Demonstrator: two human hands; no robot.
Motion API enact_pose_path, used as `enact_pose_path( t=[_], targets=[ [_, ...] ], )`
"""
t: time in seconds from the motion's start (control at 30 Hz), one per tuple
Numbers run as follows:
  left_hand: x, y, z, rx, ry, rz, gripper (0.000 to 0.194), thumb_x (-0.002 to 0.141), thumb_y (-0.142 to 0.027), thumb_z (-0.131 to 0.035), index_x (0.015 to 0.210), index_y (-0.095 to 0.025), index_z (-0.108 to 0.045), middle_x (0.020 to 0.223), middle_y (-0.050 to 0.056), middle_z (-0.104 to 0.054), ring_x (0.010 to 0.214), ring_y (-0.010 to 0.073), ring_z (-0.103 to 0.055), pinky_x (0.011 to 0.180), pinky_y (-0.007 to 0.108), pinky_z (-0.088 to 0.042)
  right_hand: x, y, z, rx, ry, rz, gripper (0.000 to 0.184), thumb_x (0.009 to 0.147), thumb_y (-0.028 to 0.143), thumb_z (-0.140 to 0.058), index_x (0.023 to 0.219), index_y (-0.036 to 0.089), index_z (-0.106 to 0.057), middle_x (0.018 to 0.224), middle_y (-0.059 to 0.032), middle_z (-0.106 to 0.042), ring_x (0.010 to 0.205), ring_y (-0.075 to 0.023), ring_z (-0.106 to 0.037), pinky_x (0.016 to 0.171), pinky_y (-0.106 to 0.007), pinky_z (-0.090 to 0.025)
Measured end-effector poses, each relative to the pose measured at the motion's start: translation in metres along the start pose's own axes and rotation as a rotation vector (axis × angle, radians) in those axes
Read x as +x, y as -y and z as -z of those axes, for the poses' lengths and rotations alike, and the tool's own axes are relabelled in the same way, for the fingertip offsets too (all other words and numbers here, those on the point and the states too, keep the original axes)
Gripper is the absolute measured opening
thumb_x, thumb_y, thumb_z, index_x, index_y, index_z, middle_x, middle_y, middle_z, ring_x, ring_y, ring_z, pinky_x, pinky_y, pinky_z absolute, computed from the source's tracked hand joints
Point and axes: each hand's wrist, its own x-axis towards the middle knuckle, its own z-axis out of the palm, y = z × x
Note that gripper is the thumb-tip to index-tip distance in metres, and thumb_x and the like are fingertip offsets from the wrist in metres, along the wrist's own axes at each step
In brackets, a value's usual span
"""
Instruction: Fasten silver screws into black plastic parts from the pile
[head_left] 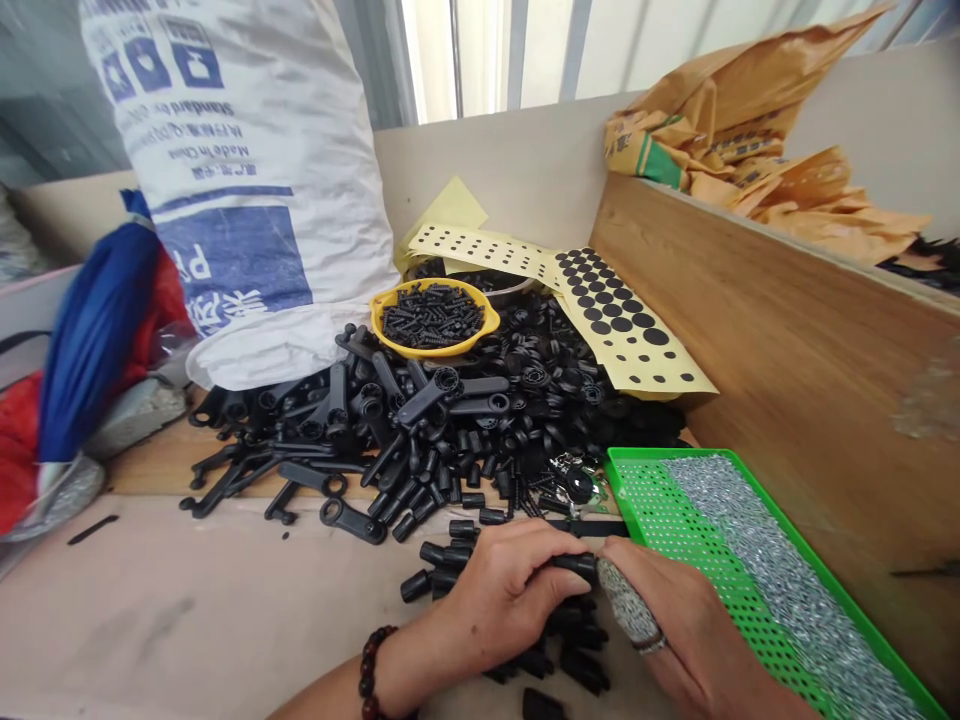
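In the head view my left hand, with a beaded bracelet on its wrist, pinches a black plastic tube between thumb and fingers. My right hand meets the tube's right end. Its thumb wears a grey speckled wrap and lies against the curled fingers; whatever they grip is hidden. Several loose black tubes lie on the worktop under and around both hands. Just beyond them spreads a heap of black plastic crank handles, knobs and short tubes.
A green perforated tray of small metal pieces stands at right, beside a wooden partition. Behind the heap are a yellow bowl of black screws, sticker sheets and a white sack. A blue umbrella leans at left.
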Motion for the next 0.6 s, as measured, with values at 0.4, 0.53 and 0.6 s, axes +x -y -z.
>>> enact_pose_path(
  t=[0.4, 0.53, 0.6],
  targets=[
    [-0.009, 0.006, -0.006, 0.193, -0.046, -0.132, 0.015, 0.090, -0.017, -0.046, 0.093, -0.014, -0.061, 0.083, 0.007, -0.069, 0.075, 0.0181, -0.062, 0.070, 0.027, -0.049, 0.004, 0.010, -0.008, 0.071, 0.014, -0.101, 0.017, 0.085, 0.014, -0.032, 0.075, 0.024, -0.043, 0.059, 0.0040, -0.053, 0.049, -0.0125, -0.051, 0.046, -0.021, -0.038],
    [-0.009, 0.004, 0.000, 0.231, 0.024, -0.074, 0.016, 0.089, -0.019, -0.049, 0.095, -0.013, -0.063, 0.087, 0.008, -0.070, 0.079, 0.0192, -0.064, 0.073, 0.027, -0.050, 0.003, 0.011, -0.004, 0.172, 0.117, -0.167, 0.018, 0.086, 0.015, -0.031, 0.081, 0.023, -0.047, 0.069, 0.0008, -0.057, 0.060, -0.0144, -0.055, 0.056, -0.022, -0.045],
    [-0.009, 0.005, 0.002, 0.279, 0.066, -0.070, 0.017, 0.089, -0.022, -0.051, 0.097, -0.013, -0.063, 0.086, 0.008, -0.070, 0.079, 0.0197, -0.064, 0.073, 0.028, -0.050, 0.006, 0.012, -0.001, 0.226, 0.166, -0.184, 0.019, 0.086, 0.016, -0.031, 0.085, 0.023, -0.049, 0.075, -0.0011, -0.059, 0.065, -0.0158, -0.057, 0.061, -0.024, -0.047]
  ],
)
